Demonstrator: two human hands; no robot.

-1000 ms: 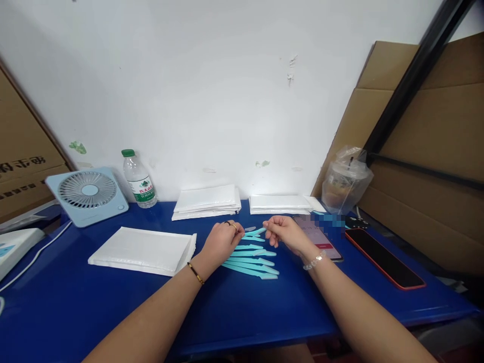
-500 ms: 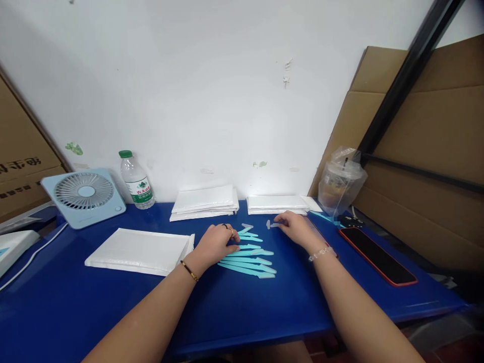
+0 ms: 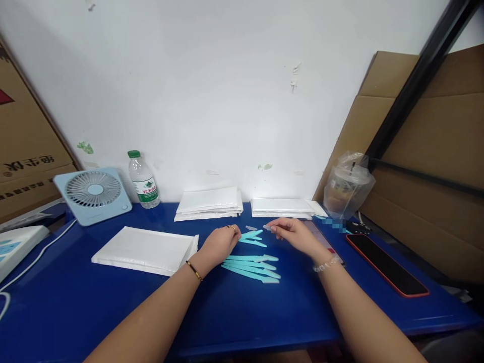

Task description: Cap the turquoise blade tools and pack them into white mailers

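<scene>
My left hand (image 3: pixel 221 243) is closed, its fingertips pinching the handle ends of a small fan of turquoise eyebrow razors (image 3: pixel 254 236). Just nearer to me, several more turquoise eyebrow razors (image 3: pixel 253 267) lie spread side by side on the blue table (image 3: pixel 212 322). Between thumb and fingers of my right hand (image 3: pixel 297 234) is a small clear plastic piece (image 3: pixel 266 228), cap-like in look. A similar clear plastic piece (image 3: pixel 251 228) rests on the table beyond the razors. How many razors the left fingers grip is hidden.
A white padded mailer (image 3: pixel 143 249) lies left of my left hand. Two mailer stacks (image 3: pixel 207 201) (image 3: pixel 282 205) stand along the wall. A blue fan (image 3: pixel 94 194) and water bottle (image 3: pixel 144 184) are at left; a bagged drink cup (image 3: pixel 342 191) and phone (image 3: pixel 387 264) are at right.
My left hand has closed on the upper razors, and a gap now separates them from the lower group. My right hand has drawn slightly left with the clear piece. The view has shifted a little.
</scene>
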